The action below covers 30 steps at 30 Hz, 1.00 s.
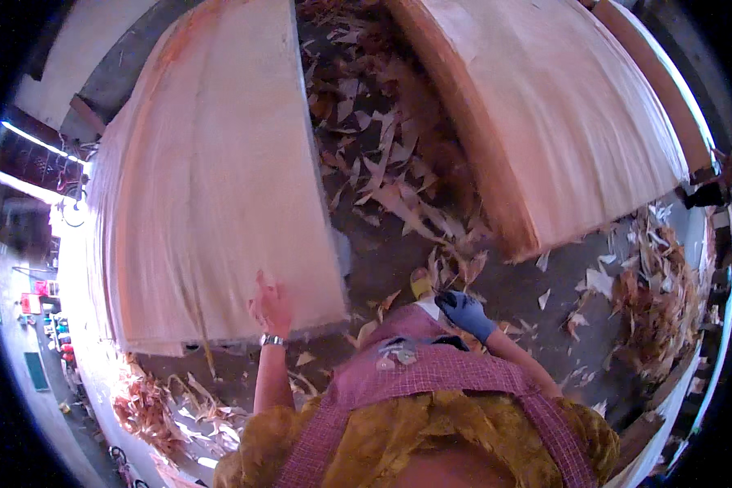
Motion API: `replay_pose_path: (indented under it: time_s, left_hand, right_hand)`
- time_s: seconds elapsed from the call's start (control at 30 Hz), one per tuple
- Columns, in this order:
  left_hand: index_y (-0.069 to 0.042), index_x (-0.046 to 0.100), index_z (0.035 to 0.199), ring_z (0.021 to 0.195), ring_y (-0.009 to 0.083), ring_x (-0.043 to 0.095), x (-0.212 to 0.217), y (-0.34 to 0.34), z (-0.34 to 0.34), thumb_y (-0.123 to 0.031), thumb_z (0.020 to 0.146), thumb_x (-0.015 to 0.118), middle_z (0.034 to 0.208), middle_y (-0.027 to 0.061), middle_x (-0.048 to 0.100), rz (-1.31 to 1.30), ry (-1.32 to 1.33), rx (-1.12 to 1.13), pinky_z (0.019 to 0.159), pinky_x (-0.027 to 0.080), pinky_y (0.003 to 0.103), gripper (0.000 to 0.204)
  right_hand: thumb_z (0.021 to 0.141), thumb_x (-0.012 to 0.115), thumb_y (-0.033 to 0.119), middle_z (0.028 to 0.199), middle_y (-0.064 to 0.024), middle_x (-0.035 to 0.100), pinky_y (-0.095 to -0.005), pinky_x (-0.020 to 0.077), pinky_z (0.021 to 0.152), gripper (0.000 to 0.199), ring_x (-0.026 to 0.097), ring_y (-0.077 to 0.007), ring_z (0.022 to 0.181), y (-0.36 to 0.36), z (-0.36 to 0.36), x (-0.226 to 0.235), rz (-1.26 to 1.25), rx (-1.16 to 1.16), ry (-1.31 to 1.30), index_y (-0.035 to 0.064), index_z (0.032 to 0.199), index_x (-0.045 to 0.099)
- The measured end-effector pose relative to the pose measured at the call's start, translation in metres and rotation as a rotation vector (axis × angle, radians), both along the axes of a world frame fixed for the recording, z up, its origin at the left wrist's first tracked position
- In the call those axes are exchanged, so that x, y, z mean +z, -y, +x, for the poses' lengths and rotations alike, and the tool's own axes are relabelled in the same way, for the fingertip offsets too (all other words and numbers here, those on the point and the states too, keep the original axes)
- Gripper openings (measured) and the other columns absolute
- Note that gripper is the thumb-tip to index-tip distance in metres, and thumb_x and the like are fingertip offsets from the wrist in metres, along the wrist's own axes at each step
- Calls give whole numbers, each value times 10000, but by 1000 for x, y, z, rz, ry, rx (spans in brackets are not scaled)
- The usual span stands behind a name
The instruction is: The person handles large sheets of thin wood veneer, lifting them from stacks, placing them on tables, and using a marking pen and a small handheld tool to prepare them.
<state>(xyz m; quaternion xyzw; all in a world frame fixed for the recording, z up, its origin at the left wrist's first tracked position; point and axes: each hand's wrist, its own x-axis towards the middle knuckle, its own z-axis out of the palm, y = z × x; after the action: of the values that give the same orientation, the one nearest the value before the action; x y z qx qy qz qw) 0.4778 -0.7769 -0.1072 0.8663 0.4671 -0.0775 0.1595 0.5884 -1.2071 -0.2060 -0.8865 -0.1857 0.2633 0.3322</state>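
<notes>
Two stacks of pale, thin wood veneer sheets flank the littered floor [398, 260]. The bare left hand [272, 305] lies flat, fingers spread, on the left stack [211, 187]; the gloved right hand [465, 313] hangs loosely curled, holding nothing. Judged sheet-handling; lifting the top sheet needs an edge grip.

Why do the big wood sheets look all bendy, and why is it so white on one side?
In the head view, the fisheye lens curves the straight edges of the left veneer stack and the right veneer stack; bright glare washes out the left rim; the left hand looks a little blurred.
</notes>
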Motion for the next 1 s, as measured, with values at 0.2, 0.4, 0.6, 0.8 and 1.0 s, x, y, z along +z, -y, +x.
replay_pose_path:
  time_s: [0.2, 0.4, 0.6, 0.8, 1.0]
  left_hand:
    - [-107, 400, 1432, 1187, 292, 541, -33, -14, 146, -288, 904, 602, 1299, 130, 546, 265, 372, -222, 1047, 330, 547, 593]
    - [-96, 419, 1412, 1261, 367, 456, -9, -56, 346, -325, 917, 588, 1334, 188, 499, 269, 382, -357, 1038, 338, 534, 571]
    - [-73, 382, 1442, 1344, 378, 374, -14, -165, 578, -355, 940, 562, 1438, 216, 416, 198, 402, -478, 1100, 305, 486, 603]
    - [-68, 259, 1512, 1457, 355, 195, -47, -304, 763, -380, 940, 564, 1560, 218, 237, 514, 248, -359, 1173, 191, 466, 719]
    - [-67, 190, 1538, 1474, 331, 152, -83, -357, 761, -535, 928, 473, 1579, 187, 213, 383, 56, -309, 1194, 85, 462, 820]
  right_hand:
    - [880, 605, 320, 965, -210, 671, -465, 513, 791, 278, 637, -405, 919, 9, 148, -9, -91, 35, 20, 83, 1013, 662]
    - [896, 590, 332, 1009, -242, 649, -490, 500, 830, 323, 621, -426, 953, -59, 330, -69, -19, 34, 221, 61, 1070, 617]
    - [907, 559, 403, 1156, -253, 619, -502, 475, 911, 467, 590, -408, 1076, -189, 556, -171, 34, -34, -4, 99, 1262, 559]
    - [922, 507, 345, 1175, -199, 636, -508, 476, 903, 381, 584, -424, 1081, -332, 786, -297, -33, -127, -200, 106, 1208, 587]
    - [929, 475, 381, 1147, -246, 629, -484, 499, 842, 479, 613, -418, 1017, -411, 971, -485, -359, -4, -80, 50, 1269, 529]
